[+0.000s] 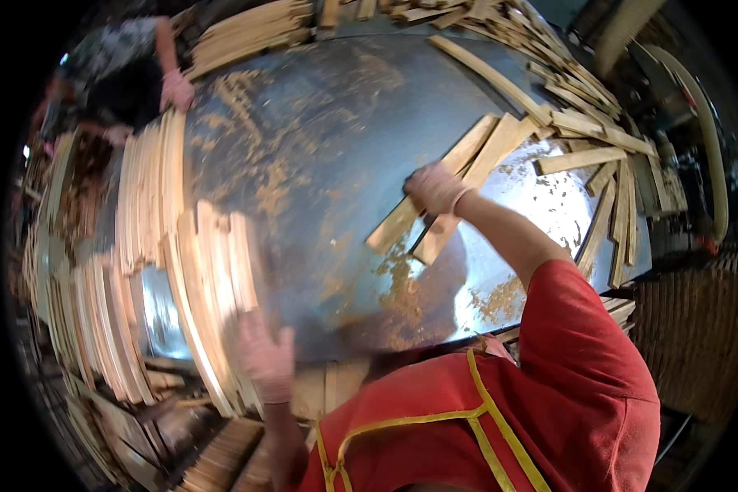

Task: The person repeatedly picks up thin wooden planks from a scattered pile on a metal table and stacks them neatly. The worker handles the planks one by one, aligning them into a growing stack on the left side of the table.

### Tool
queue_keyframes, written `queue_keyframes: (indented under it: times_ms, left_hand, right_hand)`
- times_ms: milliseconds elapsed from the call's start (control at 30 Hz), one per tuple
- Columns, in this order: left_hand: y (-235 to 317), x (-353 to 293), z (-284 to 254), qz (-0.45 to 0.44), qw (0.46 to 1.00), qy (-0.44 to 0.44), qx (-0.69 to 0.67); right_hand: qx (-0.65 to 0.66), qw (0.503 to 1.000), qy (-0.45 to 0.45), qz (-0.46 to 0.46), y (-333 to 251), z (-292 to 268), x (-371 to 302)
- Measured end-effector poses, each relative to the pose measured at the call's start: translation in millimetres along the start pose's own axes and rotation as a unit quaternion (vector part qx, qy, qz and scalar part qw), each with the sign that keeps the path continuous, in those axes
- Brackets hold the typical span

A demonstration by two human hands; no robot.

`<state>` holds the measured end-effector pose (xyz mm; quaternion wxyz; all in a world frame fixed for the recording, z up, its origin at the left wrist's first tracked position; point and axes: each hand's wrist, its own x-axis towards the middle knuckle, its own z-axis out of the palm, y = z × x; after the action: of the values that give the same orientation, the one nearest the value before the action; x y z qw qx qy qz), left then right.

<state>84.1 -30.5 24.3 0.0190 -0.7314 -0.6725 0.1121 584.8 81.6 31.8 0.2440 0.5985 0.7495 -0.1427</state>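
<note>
My right hand [436, 189] is closed over a flat wooden slat [473, 141] lying slantwise on the metal tabletop [344, 123]. A second wooden slat [492, 156] lies alongside it, partly under my wrist; whether the hand grips that one too, I cannot tell. At the lower left, my left hand [264, 353] is slightly blurred, its fingers stretched out and thumb apart. It lies against the near end of a row of upright-edged wooden slats [213, 271] and holds nothing that I can see. Both hands seem to wear thin pale gloves.
Loose slats [594, 115] are heaped along the right and far right edges. Another person's gloved hand [176, 90] rests by a slat row [152, 189] at the upper left. A slat stack [250, 33] stands at the far edge. Sawdust [275, 176] is scattered over the metal.
</note>
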Motion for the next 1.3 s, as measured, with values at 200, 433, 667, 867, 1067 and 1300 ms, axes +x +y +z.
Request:
queue_keyframes:
  times_ms: [200, 433, 667, 867, 1067, 1300]
  left_hand:
    - [190.3, 19.4, -13.3, 0.223, 0.967, -0.050, -0.110]
    - [222.0, 51.7, -14.9, 0.168, 0.961, -0.171, -0.139]
    - [176.1, 49.2, -30.7, 0.038, 0.737, -0.312, -0.599]
    - [161.7, 14.6, 24.6, 0.090, 0.984, 0.009, -0.152]
    - [78.5, -15.8, -5.1, -0.111, 0.943, 0.018, -0.313]
    - [-8.7, -39.5, 27.9, -0.116, 0.989, 0.084, -0.024]
  right_hand:
    - [0.221, 0.937, 0.268, -0.050, -58.5, 21.6, -69.0]
    - [0.774, 0.384, 0.357, 0.355, 80.7, 123.3, -49.5]
    - [0.901, 0.317, 0.219, 0.200, -55.8, 100.3, -45.7]
    - [0.689, 0.716, 0.082, 0.080, -211.9, 62.4, -53.7]
    - [0.582, 0.810, 0.043, 0.053, -149.4, 25.6, -75.2]
    - [0.382, 0.862, 0.276, 0.190, 37.1, 91.3, -88.9]
